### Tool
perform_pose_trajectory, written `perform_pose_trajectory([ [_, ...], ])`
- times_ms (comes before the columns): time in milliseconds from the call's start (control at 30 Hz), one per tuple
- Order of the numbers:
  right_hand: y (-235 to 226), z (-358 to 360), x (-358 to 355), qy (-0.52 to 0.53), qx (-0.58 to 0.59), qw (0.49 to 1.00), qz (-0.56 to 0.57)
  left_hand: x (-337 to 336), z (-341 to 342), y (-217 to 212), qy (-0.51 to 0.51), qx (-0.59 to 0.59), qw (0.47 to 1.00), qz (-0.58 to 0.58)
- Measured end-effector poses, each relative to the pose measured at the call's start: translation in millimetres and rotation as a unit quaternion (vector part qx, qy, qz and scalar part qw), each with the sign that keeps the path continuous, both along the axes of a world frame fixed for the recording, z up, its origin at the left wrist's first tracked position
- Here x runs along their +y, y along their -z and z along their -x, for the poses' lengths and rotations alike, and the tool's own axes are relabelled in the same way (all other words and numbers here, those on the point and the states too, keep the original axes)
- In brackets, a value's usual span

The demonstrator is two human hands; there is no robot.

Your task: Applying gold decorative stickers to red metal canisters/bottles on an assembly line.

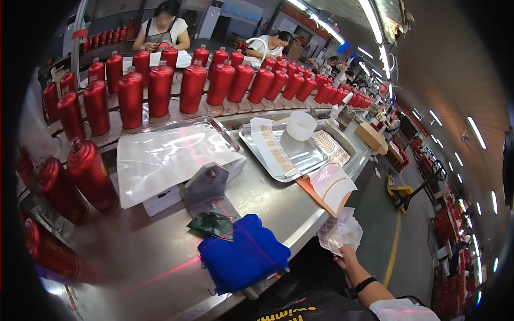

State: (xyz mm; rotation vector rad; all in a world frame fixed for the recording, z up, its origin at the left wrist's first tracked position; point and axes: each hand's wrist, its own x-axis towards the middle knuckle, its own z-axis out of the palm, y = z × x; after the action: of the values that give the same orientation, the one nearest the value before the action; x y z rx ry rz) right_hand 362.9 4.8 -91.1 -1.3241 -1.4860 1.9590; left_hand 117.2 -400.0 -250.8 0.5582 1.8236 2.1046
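Observation:
My right hand (347, 259) comes in from the lower right, beyond the table's edge. Its fingers are closed on the lower edge of a translucent sheet with rows of small pale labels (330, 239). A crumpled whitish film (350, 227) overlaps that sheet. Just above it, an orange-backed sheet with curved strips (333, 184) hangs partly over the table edge. My left hand is out of view. In front of me lie a folded blue cloth (243, 255) and a dark green scraper-like piece (210, 223), next to an angled metal bracket (206, 187).
Red bottles (191, 88) line a curved conveyor (214, 111); several more stand at the left (91, 174). A metal tray (251, 142) bears label strips and a white plastic cup (301, 125). Clear film (171, 155) covers a box. Co-workers (163, 32) sit opposite. A yellow pallet truck (399, 192) stands right.

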Motion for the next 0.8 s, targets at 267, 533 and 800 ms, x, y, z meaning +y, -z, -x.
perform_pose_trajectory([
  [267,-4,-8,24,0.154,0.027,0.987,-0.048,-28,-30,-7,-0.009,0.036,0.992,0.121],
  [533,7,-4,68,0.166,0.029,0.982,-0.085,-43,-72,-30,-0.021,0.069,0.964,0.255],
  [800,40,26,43,0.090,0.009,0.995,0.047,-27,-116,-74,-0.056,0.110,0.912,0.392],
])
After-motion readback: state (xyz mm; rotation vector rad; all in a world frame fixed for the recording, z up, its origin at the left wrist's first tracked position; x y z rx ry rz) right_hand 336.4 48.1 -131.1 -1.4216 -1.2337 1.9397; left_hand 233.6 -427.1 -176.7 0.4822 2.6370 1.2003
